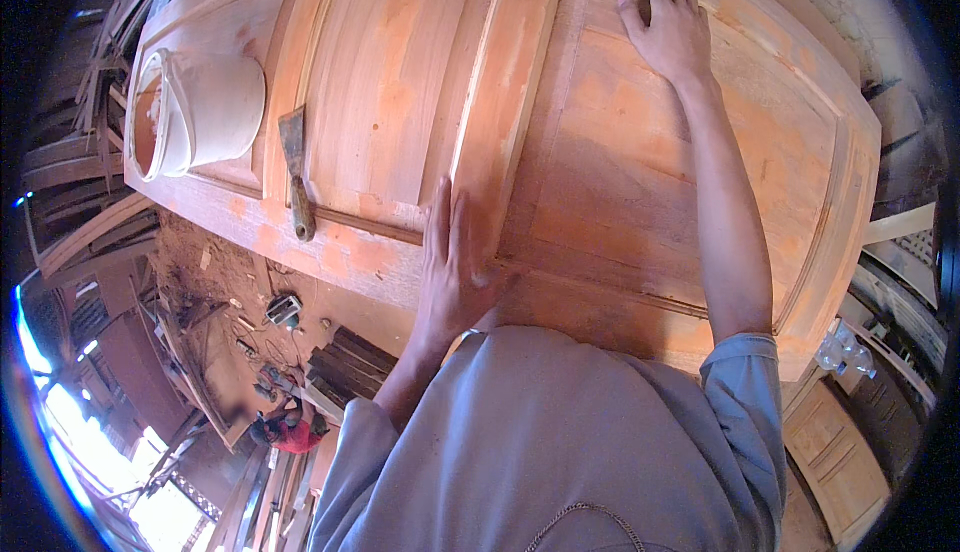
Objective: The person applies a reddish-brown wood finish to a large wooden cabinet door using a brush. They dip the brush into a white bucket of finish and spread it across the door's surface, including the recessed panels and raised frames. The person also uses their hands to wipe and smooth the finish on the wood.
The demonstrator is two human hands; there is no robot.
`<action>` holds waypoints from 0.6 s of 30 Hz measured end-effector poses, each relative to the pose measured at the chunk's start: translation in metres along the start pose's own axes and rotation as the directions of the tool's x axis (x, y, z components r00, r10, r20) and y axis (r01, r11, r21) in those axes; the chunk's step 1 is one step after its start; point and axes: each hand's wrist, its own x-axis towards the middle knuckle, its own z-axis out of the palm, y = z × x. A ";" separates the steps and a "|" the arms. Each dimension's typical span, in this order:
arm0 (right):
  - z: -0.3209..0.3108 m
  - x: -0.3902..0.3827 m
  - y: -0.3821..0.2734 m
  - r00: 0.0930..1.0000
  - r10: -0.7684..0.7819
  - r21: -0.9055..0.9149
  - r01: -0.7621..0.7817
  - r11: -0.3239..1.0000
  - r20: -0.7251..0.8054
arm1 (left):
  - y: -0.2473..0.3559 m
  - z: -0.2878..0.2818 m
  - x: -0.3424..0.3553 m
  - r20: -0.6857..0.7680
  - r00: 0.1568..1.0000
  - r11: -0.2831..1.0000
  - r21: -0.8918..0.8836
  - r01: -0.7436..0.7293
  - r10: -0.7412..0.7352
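Counts:
- 1 panelled wooden door, lying flat, smeared with orange filler
- 2 hands on it: left hand near the door's near edge, right hand towards its far edge
- 1 white bucket, on its side at the door's left end
- 1 putty knife, just beside the bucket
- 1 person in red, on the floor below left
- 1 second panelled door, lower right

Timber stacks at far left: too jumbled to count.
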 end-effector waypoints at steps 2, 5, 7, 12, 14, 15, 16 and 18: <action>0.001 0.001 0.000 1.000 0.001 -0.016 -0.001 1.000 0.009 | 0.011 -0.012 -0.028 -0.031 0.999 0.998 -0.050 0.027 -0.029; 0.003 0.002 0.001 1.000 0.002 -0.047 -0.001 0.999 0.018 | 0.002 -0.009 -0.065 -0.076 0.997 0.999 -0.054 -0.005 0.000; 0.003 0.002 0.002 0.999 0.013 -0.059 -0.011 0.998 0.031 | 0.001 -0.002 -0.075 -0.116 0.991 0.996 -0.069 0.053 -0.061; -0.002 0.005 -0.001 0.995 0.043 -0.039 -0.039 0.998 0.095 | 0.009 0.006 -0.047 -0.171 0.976 0.988 0.043 0.145 -0.136; -0.001 0.005 -0.003 0.990 0.077 -0.061 -0.070 0.996 0.121 | 0.005 0.015 -0.033 -0.176 0.976 0.984 0.101 0.148 -0.129; -0.003 0.006 -0.003 0.987 0.093 -0.079 -0.083 0.993 0.134 | 0.004 0.018 -0.029 -0.182 0.972 0.980 0.111 0.168 -0.146; -0.001 0.006 -0.004 0.991 0.076 -0.076 -0.068 0.995 0.107 | 0.004 0.020 -0.027 -0.187 0.969 0.975 0.121 0.186 -0.162; 0.002 0.004 -0.005 0.998 0.048 -0.082 -0.044 0.996 0.051 | 0.005 0.024 -0.020 -0.179 0.971 0.972 0.144 0.188 -0.162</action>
